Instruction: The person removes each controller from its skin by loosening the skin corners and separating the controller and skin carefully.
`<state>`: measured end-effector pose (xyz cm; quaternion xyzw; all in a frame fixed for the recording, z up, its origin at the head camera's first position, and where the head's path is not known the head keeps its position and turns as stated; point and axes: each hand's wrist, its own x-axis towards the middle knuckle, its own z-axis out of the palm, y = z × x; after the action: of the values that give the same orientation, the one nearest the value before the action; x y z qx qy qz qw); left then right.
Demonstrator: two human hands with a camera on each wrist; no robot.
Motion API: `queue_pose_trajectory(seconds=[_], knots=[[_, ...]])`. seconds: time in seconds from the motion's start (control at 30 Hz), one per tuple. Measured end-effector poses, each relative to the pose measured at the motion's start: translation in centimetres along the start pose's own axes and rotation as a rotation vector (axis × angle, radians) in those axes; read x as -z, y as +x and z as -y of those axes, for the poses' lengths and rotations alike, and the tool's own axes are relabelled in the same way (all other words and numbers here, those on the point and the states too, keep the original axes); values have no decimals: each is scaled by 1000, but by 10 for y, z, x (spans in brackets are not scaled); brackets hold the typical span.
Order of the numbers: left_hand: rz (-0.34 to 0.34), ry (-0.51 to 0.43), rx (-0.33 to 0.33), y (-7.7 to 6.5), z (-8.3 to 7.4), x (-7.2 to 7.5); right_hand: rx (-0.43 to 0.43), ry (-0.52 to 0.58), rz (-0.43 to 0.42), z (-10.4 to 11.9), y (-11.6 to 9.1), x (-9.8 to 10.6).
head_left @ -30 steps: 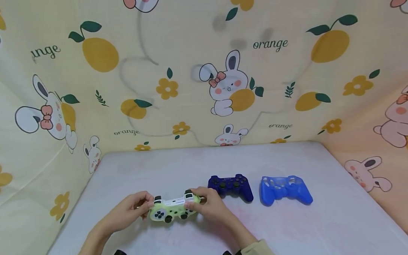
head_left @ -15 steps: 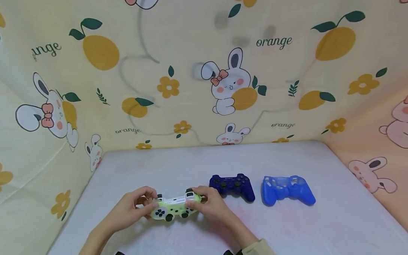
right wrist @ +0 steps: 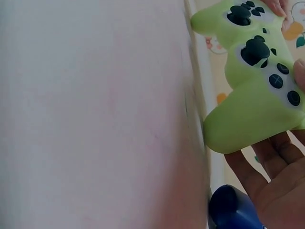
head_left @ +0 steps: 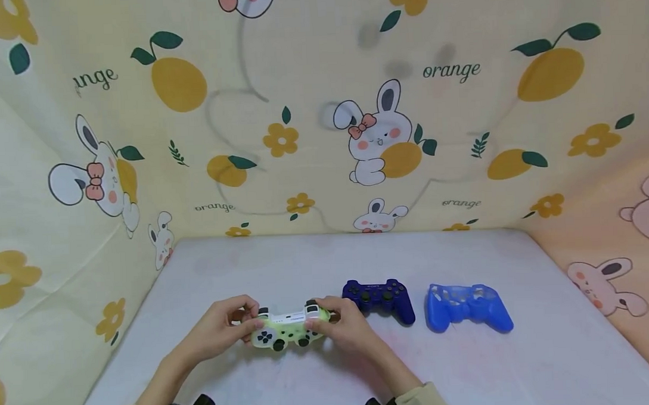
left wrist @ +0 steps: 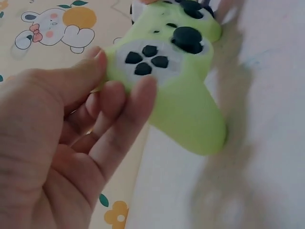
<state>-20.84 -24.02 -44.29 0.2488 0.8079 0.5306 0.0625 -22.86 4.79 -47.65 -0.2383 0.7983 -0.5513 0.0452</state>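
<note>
A white game controller in a light green silicone cover [head_left: 291,331] is held between both hands above the table, sticks toward the person. My left hand [head_left: 224,326] pinches its left end near the direction pad. In the left wrist view the thumb [left wrist: 97,64] lies at the cover's edge and the other fingers curl beneath. My right hand [head_left: 342,326] grips the right end, thumb by the round buttons; some of its fingers [right wrist: 255,179] show below the cover in the right wrist view. White controller surface shows uncovered along the top edge.
A dark blue game controller [head_left: 384,297] lies on the white table [head_left: 470,370], just beyond the right hand. To its right is a blue silicone controller cover [head_left: 468,308]. A patterned cloth [head_left: 300,120] encloses the back and sides.
My left hand has shifted slightly up and inward, its thumb now farther over the controller's left end. The right hand keeps its grip. The head view has turned a little left.
</note>
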Motion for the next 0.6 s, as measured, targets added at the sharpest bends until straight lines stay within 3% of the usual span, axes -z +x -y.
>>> queue_pose_trajectory(seconds=[0.3,0.43,0.6], knots=[[-159,0,-148,-9,7,-14,-39,32,18,3,-1,2],[-195,12,-144,-13,9,-15,-46,47,14,4,1,2],[-192,19,-108,-20,14,-12,-52,39,8,6,2,3]])
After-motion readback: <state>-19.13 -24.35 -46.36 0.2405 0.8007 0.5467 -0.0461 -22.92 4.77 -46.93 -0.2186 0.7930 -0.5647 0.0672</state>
